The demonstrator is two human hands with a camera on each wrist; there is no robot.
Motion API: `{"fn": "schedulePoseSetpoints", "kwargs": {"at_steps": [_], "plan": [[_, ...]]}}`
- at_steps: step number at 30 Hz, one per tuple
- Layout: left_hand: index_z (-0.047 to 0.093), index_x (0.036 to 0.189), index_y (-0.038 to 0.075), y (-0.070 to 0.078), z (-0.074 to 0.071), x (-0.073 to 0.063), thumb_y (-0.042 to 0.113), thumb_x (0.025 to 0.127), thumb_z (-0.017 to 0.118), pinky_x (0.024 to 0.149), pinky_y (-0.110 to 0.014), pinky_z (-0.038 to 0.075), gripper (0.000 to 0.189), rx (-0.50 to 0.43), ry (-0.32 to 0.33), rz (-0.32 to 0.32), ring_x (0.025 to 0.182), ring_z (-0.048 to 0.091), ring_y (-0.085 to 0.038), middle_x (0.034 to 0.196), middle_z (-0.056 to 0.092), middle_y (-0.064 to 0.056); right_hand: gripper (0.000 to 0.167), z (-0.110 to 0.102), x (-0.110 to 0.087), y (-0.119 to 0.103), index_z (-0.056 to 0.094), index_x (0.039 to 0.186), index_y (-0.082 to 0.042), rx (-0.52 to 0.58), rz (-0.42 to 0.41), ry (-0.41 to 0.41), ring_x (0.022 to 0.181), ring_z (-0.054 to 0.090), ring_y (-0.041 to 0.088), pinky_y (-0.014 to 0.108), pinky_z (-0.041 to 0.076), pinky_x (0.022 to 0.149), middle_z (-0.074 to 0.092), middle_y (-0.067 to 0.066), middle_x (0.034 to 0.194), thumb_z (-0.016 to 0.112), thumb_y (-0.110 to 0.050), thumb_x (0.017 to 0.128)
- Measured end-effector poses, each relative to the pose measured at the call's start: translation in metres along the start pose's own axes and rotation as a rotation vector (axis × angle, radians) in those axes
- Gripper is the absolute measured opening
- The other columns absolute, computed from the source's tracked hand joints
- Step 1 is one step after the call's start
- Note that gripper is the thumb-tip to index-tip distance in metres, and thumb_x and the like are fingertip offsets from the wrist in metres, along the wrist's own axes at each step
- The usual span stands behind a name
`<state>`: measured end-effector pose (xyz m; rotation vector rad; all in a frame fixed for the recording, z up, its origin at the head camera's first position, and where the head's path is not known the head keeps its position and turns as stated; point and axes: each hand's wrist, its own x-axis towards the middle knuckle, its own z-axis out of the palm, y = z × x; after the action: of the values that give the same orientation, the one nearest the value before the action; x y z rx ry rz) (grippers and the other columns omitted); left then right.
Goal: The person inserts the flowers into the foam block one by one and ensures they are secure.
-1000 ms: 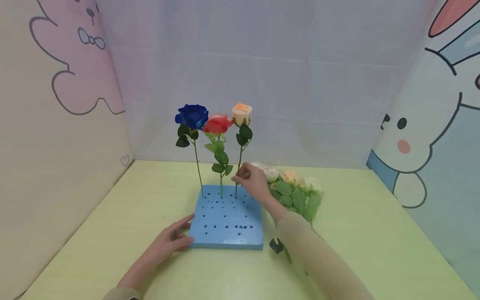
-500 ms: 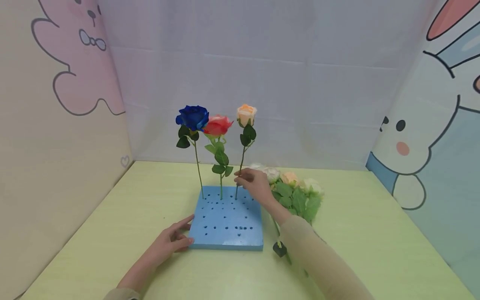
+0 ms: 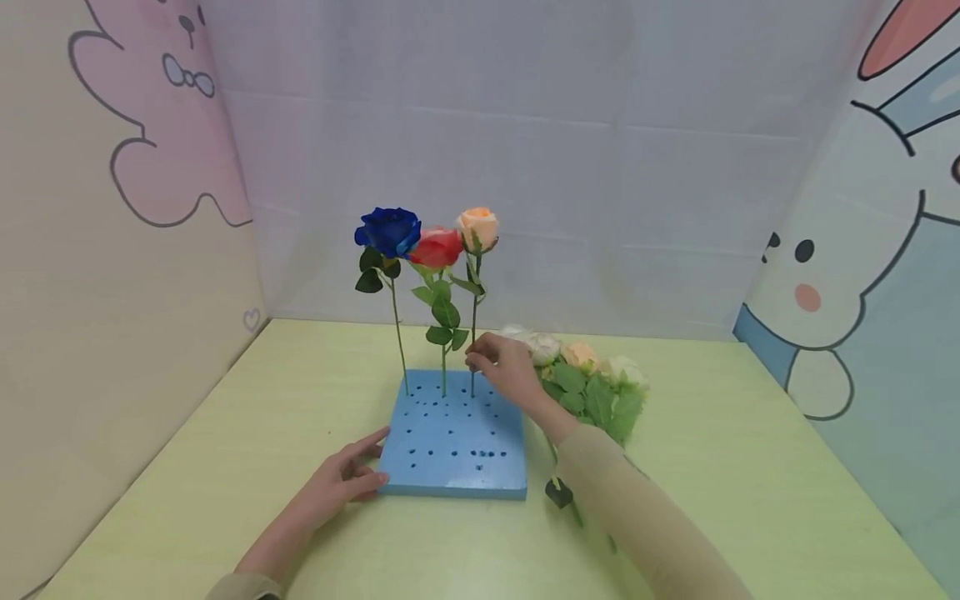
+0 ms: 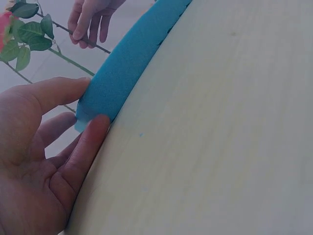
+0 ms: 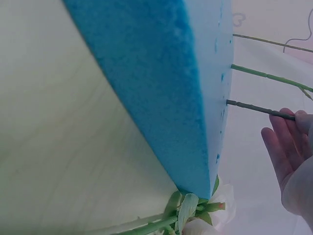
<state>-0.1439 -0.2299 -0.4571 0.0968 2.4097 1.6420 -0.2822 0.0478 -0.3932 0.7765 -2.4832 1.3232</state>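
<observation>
My right hand (image 3: 510, 367) pinches the dark lower stem of a peach rose (image 3: 477, 230), which stands in a back hole of the blue foam board (image 3: 457, 475). In the right wrist view, fingers and thumb of the right hand (image 5: 296, 152) close on that stem (image 5: 252, 106) just above the board. My left hand (image 3: 337, 479) rests against the board's left side near the front corner; in the left wrist view, extended fingers (image 4: 63, 93) touch the foam. A blue rose (image 3: 388, 232) and a red rose (image 3: 437, 247) stand upright to the left of the peach one.
Several white and peach flowers with green leaves (image 3: 596, 400) lie on the table (image 3: 720, 467) right of the board, partly behind the right forearm. A dark leaf (image 3: 558, 492) lies by the board's front right corner. Walls with cartoon drawings enclose the table.
The peach rose's head leaned right, then swung back left, and its leaves have turned; its stem stays at the same hole. The left hand and the board have stayed put.
</observation>
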Motion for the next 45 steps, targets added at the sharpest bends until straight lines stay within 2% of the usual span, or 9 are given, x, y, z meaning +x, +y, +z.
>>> {"fn": "schedulePoseSetpoints", "kwargs": {"at_steps": [6, 12, 18, 28, 32, 39, 45], "plan": [[0.036, 0.154, 0.019, 0.001, -0.001, 0.001, 0.023, 0.091, 0.070, 0.085, -0.031, 0.060, 0.071, -0.001, -0.009, 0.018, 0.096, 0.058, -0.018, 0.146, 0.045, -0.023, 0.007, 0.003, 0.001, -0.004, 0.069, 0.095, -0.005, -0.065, -0.046, 0.035, 0.076, 0.073, 0.022, 0.023, 0.056, 0.064, 0.076, 0.008, 0.084, 0.064, -0.011, 0.095], [0.034, 0.155, 0.016, 0.001, -0.002, -0.001, 0.023, 0.092, 0.069, 0.085, -0.030, 0.060, 0.072, -0.001, -0.035, 0.041, 0.096, 0.059, -0.018, 0.147, 0.042, -0.026, 0.011, 0.003, -0.001, -0.008, 0.071, 0.100, -0.006, -0.054, -0.003, 0.022, 0.078, 0.073, 0.018, 0.022, 0.056, 0.065, 0.077, 0.007, 0.089, 0.063, -0.013, 0.096], [0.034, 0.155, 0.016, 0.003, -0.002, -0.002, 0.024, 0.092, 0.069, 0.084, -0.030, 0.060, 0.072, -0.004, -0.031, 0.032, 0.096, 0.059, -0.018, 0.147, 0.043, -0.025, 0.014, 0.001, -0.005, -0.007, 0.072, 0.105, -0.009, -0.009, 0.038, 0.019, 0.083, 0.074, 0.018, 0.020, 0.057, 0.065, 0.077, 0.007, 0.096, 0.062, -0.014, 0.097], [0.035, 0.154, 0.018, 0.000, -0.002, -0.001, 0.023, 0.092, 0.070, 0.085, -0.030, 0.060, 0.072, -0.011, -0.021, 0.029, 0.096, 0.059, -0.018, 0.146, 0.044, -0.024, 0.018, 0.000, -0.005, -0.002, 0.072, 0.111, -0.009, -0.011, 0.018, 0.026, 0.086, 0.074, 0.019, 0.020, 0.058, 0.068, 0.078, 0.007, 0.099, 0.064, -0.014, 0.096], [0.035, 0.155, 0.017, 0.001, -0.002, 0.000, 0.024, 0.092, 0.069, 0.085, -0.030, 0.060, 0.072, -0.005, -0.026, 0.032, 0.095, 0.059, -0.017, 0.146, 0.044, -0.024, 0.019, -0.001, -0.006, -0.002, 0.071, 0.113, -0.009, -0.009, 0.017, 0.030, 0.086, 0.074, 0.020, 0.024, 0.059, 0.070, 0.078, 0.008, 0.099, 0.064, -0.014, 0.095], [0.035, 0.154, 0.016, 0.001, -0.002, -0.001, 0.024, 0.092, 0.070, 0.084, -0.029, 0.060, 0.072, 0.000, -0.026, 0.034, 0.094, 0.058, -0.016, 0.144, 0.045, -0.024, 0.025, -0.001, -0.006, 0.000, 0.068, 0.118, -0.008, 0.005, 0.046, 0.039, 0.100, 0.071, 0.021, 0.032, 0.061, 0.085, 0.075, 0.008, 0.109, 0.066, -0.016, 0.095], [0.037, 0.153, 0.017, 0.002, -0.001, -0.001, 0.023, 0.091, 0.070, 0.084, -0.030, 0.060, 0.071, 0.002, -0.003, 0.012, 0.094, 0.058, -0.017, 0.144, 0.046, -0.022, 0.035, -0.004, -0.010, 0.002, 0.063, 0.125, -0.010, 0.014, 0.063, 0.011, 0.118, 0.063, 0.024, 0.046, 0.050, 0.104, 0.069, 0.008, 0.124, 0.070, -0.018, 0.092]]}}
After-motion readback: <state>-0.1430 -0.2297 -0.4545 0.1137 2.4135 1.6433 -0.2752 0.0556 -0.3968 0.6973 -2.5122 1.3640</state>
